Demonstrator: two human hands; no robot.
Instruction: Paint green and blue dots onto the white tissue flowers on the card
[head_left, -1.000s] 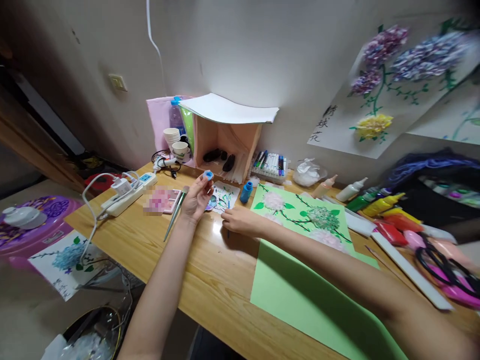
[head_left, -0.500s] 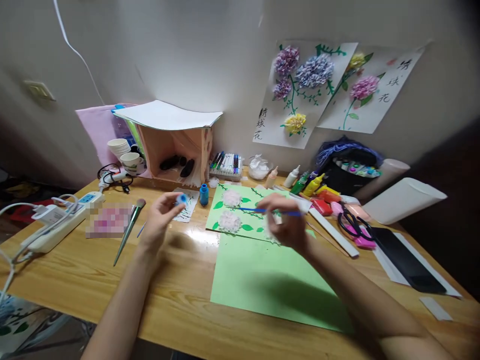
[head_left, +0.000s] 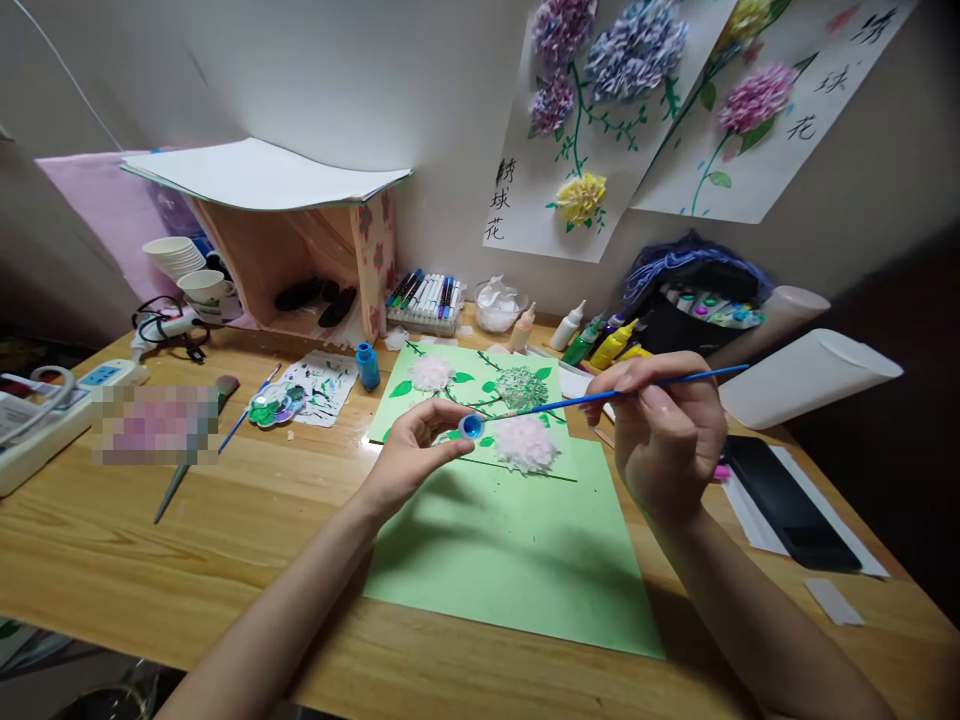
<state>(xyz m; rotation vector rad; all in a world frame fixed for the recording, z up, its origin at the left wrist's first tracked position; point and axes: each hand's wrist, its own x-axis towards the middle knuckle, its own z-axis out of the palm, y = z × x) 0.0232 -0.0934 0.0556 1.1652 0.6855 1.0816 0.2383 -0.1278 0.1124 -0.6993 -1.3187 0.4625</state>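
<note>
Pinched in my left hand [head_left: 412, 450] is a small white bottle cap [head_left: 472, 427] with blue paint inside, its hollow side facing me. My right hand [head_left: 667, 430] grips a thin blue paintbrush [head_left: 577, 402]; its tip reaches the cap's rim, though I cannot tell if it touches. Both hands are above a green card [head_left: 397, 410] bearing pale, fluffy flowers [head_left: 525, 445], one green-tinted flower [head_left: 522, 388] and painted leaves. A larger plain green sheet [head_left: 517, 560] lies beneath it. Left of the card stands an uncapped blue paint bottle [head_left: 367, 367].
A paint palette [head_left: 276, 406] and a paint-smeared paper [head_left: 322, 388] lie to the left, near a large brush [head_left: 174, 490] and a power strip [head_left: 67, 425]. Markers [head_left: 427, 300] and paint bottles [head_left: 581, 340] line the back. A black phone [head_left: 795, 500] lies at right.
My left hand has brought the cap rightward over the green card. The brush tip in my right hand is now at the cap. The view has shifted, showing the palette at left.
</note>
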